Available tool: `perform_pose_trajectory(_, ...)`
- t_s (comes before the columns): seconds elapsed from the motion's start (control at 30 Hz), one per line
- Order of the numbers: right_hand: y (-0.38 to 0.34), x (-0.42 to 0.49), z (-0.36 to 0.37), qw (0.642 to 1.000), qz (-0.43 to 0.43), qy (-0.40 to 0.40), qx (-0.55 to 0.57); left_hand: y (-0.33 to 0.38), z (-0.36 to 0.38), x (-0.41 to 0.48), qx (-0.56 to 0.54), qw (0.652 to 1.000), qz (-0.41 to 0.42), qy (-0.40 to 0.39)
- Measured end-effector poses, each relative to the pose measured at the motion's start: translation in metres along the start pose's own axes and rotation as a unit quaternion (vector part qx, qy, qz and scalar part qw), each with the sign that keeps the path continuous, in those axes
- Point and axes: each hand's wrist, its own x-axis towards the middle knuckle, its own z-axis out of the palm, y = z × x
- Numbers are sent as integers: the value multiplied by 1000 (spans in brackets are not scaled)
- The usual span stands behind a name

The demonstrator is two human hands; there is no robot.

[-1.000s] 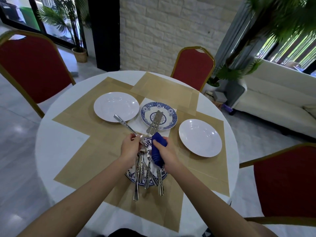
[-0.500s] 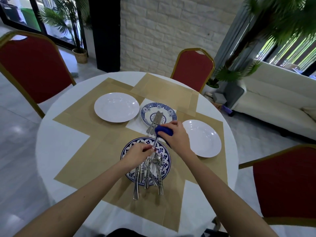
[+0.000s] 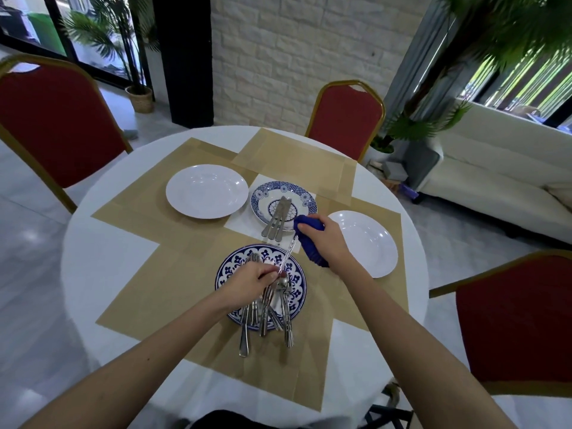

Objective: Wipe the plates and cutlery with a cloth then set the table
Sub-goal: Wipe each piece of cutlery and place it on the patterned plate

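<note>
Wiping a utensil (image 3: 289,253), your left grip (image 3: 247,284) pinches its near end, right grip (image 3: 328,239) clamps the cloth (image 3: 309,247) round it; next, probably, the far plate (image 3: 272,187).

This looks like a dining room in a home or a small venue. A round table (image 3: 102,274) in white cloth carries tan placemats (image 3: 173,274) and plates (image 3: 206,191), and red gilt-framed chairs (image 3: 346,119) ring it. Behind the table is a brick wall (image 3: 294,57), to its right a white sofa (image 3: 495,187), and to its far left a potted palm (image 3: 123,51) by glass doors (image 3: 40,35).

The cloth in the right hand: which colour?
The cloth is dark blue, seen best in head view.
</note>
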Motion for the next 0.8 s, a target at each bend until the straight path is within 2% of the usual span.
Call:
perform_pose_trajectory(0.3, 5, -3, 18, 996, 6, 45, 77, 28, 17, 10, 133, 990, 13, 43)
perform_pose_trajectory(0.37, 4, -8, 22, 997, -12, 24, 69, 29, 16, 14, 132, 991, 5, 30)
perform_pose_trajectory(0.5, 16, -18, 24, 994, -87, -67, -11, 17, 6, 15, 97, 995, 3, -9)
perform_pose_trajectory(0.6, 19, -20, 18, 992, -78, -99, -15, 3, -2, 10, 68, 996, 3, -60)
perform_pose_trajectory(0.67, 20, -17, 13, 997, -51, -60, 13, -8, -7, 7, 63, 994, 13, -85)
perform_pose_trajectory(0.73, 19, -14, 10, 999, -30, -9, 34, -16, -12, 10, 78, 994, 12, -79)
perform_pose_trajectory(0.8, 20, -12, 11, 999, -23, 10, 27, -20, -12, 15, 123, 990, 8, -66)
